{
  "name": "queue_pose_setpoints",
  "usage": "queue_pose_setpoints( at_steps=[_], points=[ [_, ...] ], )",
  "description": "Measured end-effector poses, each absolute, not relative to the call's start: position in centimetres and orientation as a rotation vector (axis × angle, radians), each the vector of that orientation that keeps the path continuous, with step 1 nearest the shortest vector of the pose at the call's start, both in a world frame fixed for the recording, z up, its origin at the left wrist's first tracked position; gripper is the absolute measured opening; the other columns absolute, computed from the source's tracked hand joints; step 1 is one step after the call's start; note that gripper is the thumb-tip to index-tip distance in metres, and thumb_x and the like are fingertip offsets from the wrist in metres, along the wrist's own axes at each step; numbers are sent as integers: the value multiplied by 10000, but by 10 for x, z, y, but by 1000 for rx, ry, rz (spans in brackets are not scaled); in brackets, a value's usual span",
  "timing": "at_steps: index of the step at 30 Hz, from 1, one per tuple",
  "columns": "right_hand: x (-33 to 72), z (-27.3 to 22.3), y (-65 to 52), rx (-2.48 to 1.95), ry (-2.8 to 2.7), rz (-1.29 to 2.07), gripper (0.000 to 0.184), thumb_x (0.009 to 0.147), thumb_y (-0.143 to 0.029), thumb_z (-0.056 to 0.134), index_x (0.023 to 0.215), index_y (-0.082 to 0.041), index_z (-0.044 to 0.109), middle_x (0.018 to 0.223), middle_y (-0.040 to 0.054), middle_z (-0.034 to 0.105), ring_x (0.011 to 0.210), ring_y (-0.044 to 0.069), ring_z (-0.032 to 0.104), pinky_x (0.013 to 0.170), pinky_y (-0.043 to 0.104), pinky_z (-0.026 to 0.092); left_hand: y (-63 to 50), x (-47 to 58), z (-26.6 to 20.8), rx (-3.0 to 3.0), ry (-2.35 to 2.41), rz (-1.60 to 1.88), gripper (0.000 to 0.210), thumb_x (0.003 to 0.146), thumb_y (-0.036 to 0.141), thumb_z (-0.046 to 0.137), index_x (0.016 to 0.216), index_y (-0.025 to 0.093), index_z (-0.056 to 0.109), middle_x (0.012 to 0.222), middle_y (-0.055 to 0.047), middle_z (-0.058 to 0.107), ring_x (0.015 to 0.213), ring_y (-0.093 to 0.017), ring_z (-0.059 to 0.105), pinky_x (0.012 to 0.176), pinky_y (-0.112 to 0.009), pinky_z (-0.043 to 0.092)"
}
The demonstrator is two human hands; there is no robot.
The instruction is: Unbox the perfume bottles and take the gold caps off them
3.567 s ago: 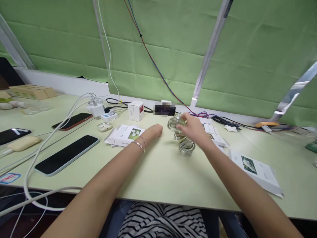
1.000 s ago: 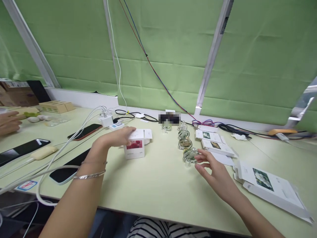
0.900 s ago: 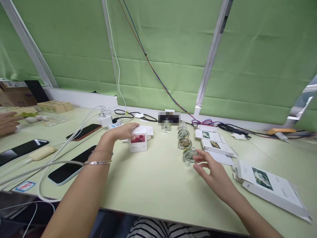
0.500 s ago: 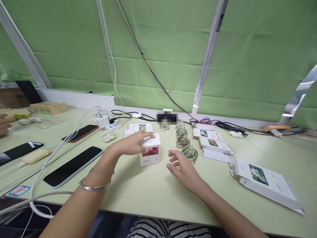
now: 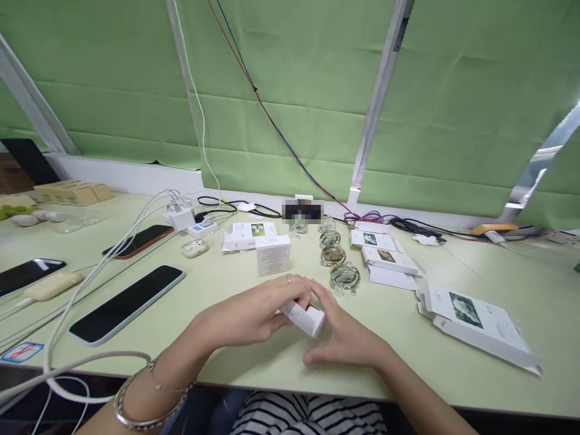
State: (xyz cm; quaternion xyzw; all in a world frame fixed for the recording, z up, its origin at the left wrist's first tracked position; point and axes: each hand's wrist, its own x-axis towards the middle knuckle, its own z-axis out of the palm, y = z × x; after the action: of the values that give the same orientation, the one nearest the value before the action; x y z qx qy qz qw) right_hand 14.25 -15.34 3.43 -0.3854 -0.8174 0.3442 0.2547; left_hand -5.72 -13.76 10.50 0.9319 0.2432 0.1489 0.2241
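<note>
A white cardboard box (image 5: pixel 308 320) with small print is tilted low over the near part of the table. My left hand (image 5: pixel 254 311) is closed on it from above; fingers cover much of it. My right hand (image 5: pixel 348 332) curves round the box's right end, thumb apart from the fingers; its fingertips are by my left hand, and whether they touch the box I cannot tell. Just behind stands another white box (image 5: pixel 273 257), upright, with fine text. Several round clear glass bottles (image 5: pixel 345 276) form a row to the right of it.
Flattened white cartons (image 5: pixel 480 326) lie on the right, more cartons (image 5: pixel 385 251) behind them. A phone (image 5: pixel 129 302), white cables (image 5: pixel 131 226), an earbud case (image 5: pixel 194 248) and a charger (image 5: pixel 180 217) occupy the left. Black cables (image 5: pixel 417 228) run along the back wall.
My left hand has brought the box nearer to me and tipped it, baring the upright box behind. My right hand has come in beside it. The view has shifted slightly.
</note>
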Motion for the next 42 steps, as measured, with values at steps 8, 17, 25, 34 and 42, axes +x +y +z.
queue_pose_setpoints(
  at_steps=[8,17,25,34,42],
  points=[
    [165,31,-181,-1219,-2122,881,915,593,-280,673,1347,-243,156,1287,83,278,1186,231,344,993,364,329,-144,-54,63,2592,760,720,218,723,-2,339,705,191,438,945,-61,529,938,-171,482,811,-301,422],
    [163,20,-188,-1497,-2254,667,897,550,-335,660,1350,-223,271,1234,84,320,1117,271,322,967,408,316,-153,-51,49,2292,1021,456,228,795,212,459,1007,233,542,986,-17,595,884,-175,540,815,-306,417],
    [158,32,-184,-1442,-2481,545,855,570,-359,645,1339,-184,314,1188,90,452,1088,275,343,955,424,282,-144,-45,23,2389,1034,417,137,770,238,520,876,211,602,865,-26,570,856,-184,523,760,-287,419],
    [204,33,-196,-1624,-2458,540,813,620,-296,607,1364,-237,283,1256,93,432,1160,305,329,980,473,266,-126,-92,32,2315,1220,439,253,840,343,425,979,211,589,1003,-59,560,946,-211,521,855,-338,413],
    [227,50,-216,-1676,-1992,650,827,663,-395,641,1369,-313,219,1353,85,347,1241,322,307,1001,514,285,-138,-99,29,2391,1488,729,349,868,283,369,1206,211,419,1183,-92,462,1110,-236,440,956,-408,361]
  ],
)
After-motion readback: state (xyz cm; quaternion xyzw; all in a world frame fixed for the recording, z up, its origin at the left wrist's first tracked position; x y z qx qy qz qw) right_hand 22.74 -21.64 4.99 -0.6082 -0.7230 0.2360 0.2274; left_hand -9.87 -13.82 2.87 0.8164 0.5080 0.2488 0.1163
